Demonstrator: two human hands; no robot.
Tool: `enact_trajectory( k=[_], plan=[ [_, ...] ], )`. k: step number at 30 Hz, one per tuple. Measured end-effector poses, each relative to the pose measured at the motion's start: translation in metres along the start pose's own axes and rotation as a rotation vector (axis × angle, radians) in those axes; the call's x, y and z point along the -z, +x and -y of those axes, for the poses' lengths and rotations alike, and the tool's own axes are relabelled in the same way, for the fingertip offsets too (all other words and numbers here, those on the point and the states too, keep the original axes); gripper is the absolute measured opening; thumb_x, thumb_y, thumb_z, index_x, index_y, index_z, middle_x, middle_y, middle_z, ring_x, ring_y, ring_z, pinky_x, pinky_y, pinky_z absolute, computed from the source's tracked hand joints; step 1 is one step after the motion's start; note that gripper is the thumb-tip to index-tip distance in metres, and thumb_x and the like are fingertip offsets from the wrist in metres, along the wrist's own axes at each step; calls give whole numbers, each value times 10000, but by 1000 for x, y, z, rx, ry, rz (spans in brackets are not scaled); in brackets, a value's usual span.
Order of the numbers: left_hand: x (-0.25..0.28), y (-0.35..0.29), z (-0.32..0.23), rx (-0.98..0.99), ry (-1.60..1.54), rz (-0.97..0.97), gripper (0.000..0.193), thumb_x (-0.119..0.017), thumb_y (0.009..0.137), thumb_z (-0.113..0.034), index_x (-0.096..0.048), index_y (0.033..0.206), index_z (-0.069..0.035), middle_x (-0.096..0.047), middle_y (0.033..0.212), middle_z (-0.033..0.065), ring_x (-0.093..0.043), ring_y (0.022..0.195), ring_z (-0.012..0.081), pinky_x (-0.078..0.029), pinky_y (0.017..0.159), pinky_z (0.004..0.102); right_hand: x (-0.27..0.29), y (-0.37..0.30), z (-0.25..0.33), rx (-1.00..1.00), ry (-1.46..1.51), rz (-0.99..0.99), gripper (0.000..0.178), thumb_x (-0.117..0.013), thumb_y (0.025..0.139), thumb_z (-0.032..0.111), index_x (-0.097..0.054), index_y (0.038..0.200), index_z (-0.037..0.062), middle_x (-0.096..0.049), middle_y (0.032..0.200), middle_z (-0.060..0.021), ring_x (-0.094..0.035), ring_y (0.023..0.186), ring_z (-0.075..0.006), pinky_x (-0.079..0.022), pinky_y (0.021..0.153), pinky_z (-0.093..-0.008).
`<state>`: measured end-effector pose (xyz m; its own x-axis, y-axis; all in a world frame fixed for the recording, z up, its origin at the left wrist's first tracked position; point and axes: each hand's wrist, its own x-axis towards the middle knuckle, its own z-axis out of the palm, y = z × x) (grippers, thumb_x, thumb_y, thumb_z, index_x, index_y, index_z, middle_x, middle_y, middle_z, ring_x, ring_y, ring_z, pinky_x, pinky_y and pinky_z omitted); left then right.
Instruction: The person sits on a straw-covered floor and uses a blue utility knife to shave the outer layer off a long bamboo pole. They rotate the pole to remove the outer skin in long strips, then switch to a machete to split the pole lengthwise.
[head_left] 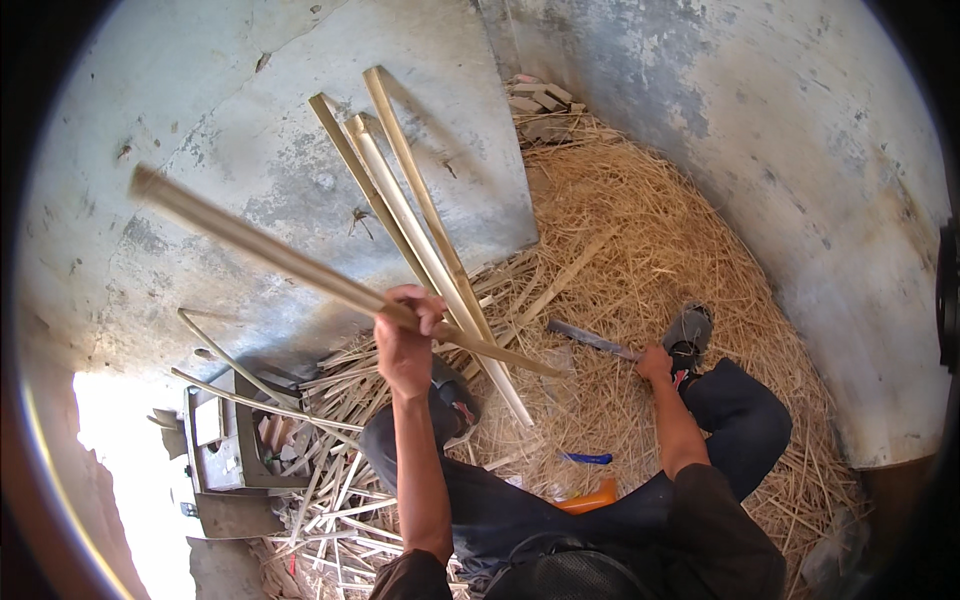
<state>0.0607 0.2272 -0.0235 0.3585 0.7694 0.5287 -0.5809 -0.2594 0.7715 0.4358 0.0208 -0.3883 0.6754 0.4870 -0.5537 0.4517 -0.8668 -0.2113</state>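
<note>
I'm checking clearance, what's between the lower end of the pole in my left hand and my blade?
The head view shows loose straw-like shavings between the pole's lower end and the blade.

Left-side glare, blurred stick (325, 277), distorted edges

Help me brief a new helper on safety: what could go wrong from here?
The bare fingers of the left hand could catch splinters from the long strip. The grey blade in the right hand might slip, with a shoe close by. The leaning strips could slide if knocked.
</note>
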Motion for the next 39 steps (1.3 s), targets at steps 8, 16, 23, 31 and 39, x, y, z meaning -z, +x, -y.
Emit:
enact_trajectory(
  k=[8,16,23,31,39],
  plan=[
    [-12,13,56,142,21,123,652,-424,1071,-598,-608,1187,17,-471,791,24,-432,771,155,-380,807,332,-20,18,8,88,-252,-42,592,-782,917,223,-579,1447,54,-390,1600,-221,-352,1487,-396,-287,1218,-585],
    [-19,20,56,243,15,233,683,-421,1069,-608,-567,1315,12,-602,890,85,-565,920,208,-408,885,362,-71,32,-13,100,-299,-161,592,-727,959,231,-543,1476,8,-396,1585,-243,-336,1479,-429,-238,1223,-600],
    [-33,55,9,209,97,202,584,-481,1091,-491,-526,1361,25,-673,922,127,-669,973,254,-510,992,449,-47,3,21,107,-411,240,658,-761,872,310,-599,1430,3,-631,1395,-199,-583,1289,-363,-277,1197,-592],
    [-48,75,-19,265,5,338,487,-513,1099,-349,-477,1422,13,-669,932,138,-688,932,273,-544,975,476,48,-26,83,376,-63,476,677,-763,874,473,-653,1352,7,-752,918,-161,-692,715,-258,-563,672,-406],
    [-70,94,-53,60,90,290,554,-514,1093,-351,-418,1505,7,-695,1151,203,-702,1108,329,-548,1012,494,184,-135,125,463,172,329,569,-698,971,486,-732,1221,-24,-584,619,-34,-507,502,-148,-406,493,-360]
  ],
)
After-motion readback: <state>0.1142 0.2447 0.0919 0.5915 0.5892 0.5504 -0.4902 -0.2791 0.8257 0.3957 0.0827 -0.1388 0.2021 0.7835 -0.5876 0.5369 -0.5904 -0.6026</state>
